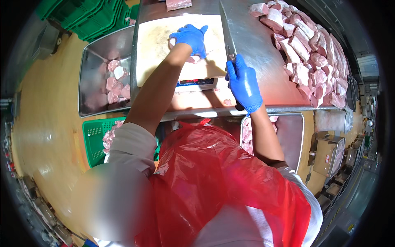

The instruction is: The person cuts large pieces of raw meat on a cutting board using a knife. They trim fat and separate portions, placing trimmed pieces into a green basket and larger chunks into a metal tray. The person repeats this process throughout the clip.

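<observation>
My left hand (189, 41), in a blue glove, is pressed over a piece of pink meat (193, 59) on the white cutting board (152, 41), its fingers gripping over the top and hiding most of it. The board rests above a digital scale (193, 83). My right hand (242, 82), also gloved in blue, is closed round the handle of a long knife (226, 35), whose blade points away from me beside the board's right edge. Another meat block (178, 4) lies beyond the board on the steel table (267, 74).
A large pile of meat (306, 53) covers the table's right. Left are a steel tub (89, 78) with chunks and stacked green crates (82, 16). A green basket (92, 144) and steel tray (290, 136) holding meat sit below the table edge. Cardboard boxes (327, 156) stand at right.
</observation>
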A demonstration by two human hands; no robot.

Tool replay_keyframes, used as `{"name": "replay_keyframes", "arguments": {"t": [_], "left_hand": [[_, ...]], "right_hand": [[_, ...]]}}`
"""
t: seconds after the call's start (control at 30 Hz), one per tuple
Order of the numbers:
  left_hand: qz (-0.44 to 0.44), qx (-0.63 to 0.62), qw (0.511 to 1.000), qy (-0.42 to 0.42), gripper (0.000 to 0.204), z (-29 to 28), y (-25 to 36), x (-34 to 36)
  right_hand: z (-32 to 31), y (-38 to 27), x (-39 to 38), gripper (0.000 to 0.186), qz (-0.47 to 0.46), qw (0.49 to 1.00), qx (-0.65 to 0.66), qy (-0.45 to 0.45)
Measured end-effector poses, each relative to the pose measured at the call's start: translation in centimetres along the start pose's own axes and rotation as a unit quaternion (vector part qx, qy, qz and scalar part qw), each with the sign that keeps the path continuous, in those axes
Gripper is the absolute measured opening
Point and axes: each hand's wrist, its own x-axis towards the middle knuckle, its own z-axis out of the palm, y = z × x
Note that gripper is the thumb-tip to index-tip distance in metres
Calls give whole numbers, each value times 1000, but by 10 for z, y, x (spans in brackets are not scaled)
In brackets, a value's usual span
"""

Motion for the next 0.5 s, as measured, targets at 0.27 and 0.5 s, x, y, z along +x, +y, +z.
{"name": "replay_keyframes", "arguments": {"t": [0.27,0.5], "left_hand": [[436,-38,884,165,27,52,-95,-37],[81,-395,857,320,20,110,-134,-119]], "right_hand": [[-18,79,-52,18,97,995,-23,-18],[-1,91,-64,16,88,991,-78,-65]]}}
